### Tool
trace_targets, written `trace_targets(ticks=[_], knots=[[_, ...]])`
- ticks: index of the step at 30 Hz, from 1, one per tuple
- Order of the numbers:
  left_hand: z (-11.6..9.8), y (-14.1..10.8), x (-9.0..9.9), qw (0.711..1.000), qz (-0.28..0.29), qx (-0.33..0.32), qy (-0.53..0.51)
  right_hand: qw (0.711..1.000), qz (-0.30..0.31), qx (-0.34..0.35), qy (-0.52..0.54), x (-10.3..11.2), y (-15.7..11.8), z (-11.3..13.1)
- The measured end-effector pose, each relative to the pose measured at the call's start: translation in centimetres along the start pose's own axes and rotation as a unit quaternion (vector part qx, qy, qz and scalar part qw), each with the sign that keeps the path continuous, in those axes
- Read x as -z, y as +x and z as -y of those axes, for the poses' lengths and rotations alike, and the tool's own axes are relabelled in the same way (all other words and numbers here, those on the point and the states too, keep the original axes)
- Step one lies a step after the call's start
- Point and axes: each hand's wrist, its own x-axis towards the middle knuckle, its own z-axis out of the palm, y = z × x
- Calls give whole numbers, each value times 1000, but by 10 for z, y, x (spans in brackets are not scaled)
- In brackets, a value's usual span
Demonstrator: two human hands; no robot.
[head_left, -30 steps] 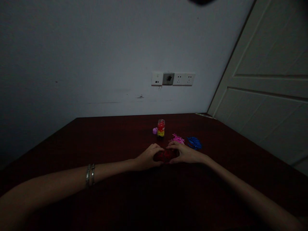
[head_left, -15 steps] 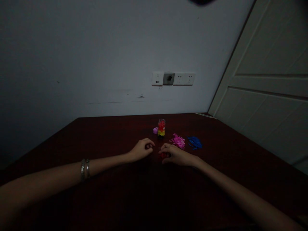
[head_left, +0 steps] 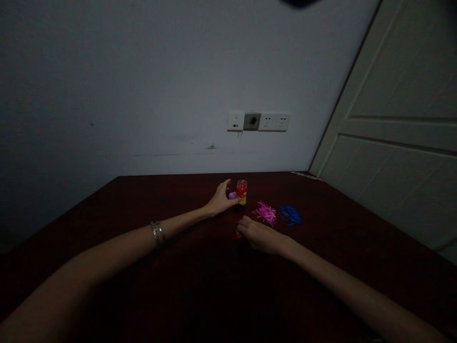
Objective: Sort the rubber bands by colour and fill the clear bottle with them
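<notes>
A small clear jar point(head_left: 242, 189) with red pieces above yellow ones stands upright on the dark table. My left hand point(head_left: 222, 201) is at its left side, thumb and fingers spread, the thumb close to the jar's lower part. Between that hand and the jar lies a small purple object point(head_left: 232, 195). My right hand point(head_left: 253, 231), nearer to me, is closed on red strips point(head_left: 237, 236) that show at its fingertips. To the right lie a loose heap of pink strips point(head_left: 266, 213) and a heap of blue strips point(head_left: 290, 215).
The dark red table point(head_left: 160, 195) meets a grey wall point(head_left: 160, 85) at the back. Sockets and switches point(head_left: 274, 122) are on the wall above the jar. A pale panelled door point(head_left: 396, 128) rises at the right.
My left hand has moved forward and right to the jar, and its fingers have spread. My right hand has closed on the red strips near the same spot. The view has shifted slightly.
</notes>
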Motion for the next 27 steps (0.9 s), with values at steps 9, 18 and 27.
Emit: trace_targets(ticks=[9, 18, 27], knots=[[4, 25, -25, 985, 14, 23, -168, 923, -243, -98, 282, 47, 13, -35], [8, 29, -32, 989, 38, -4, -141, 866, -339, -150, 335, 71, 72, -91], [0, 26, -26, 998, 46, -7, -48, 910, -230, -178, 296, 70, 61, -90]])
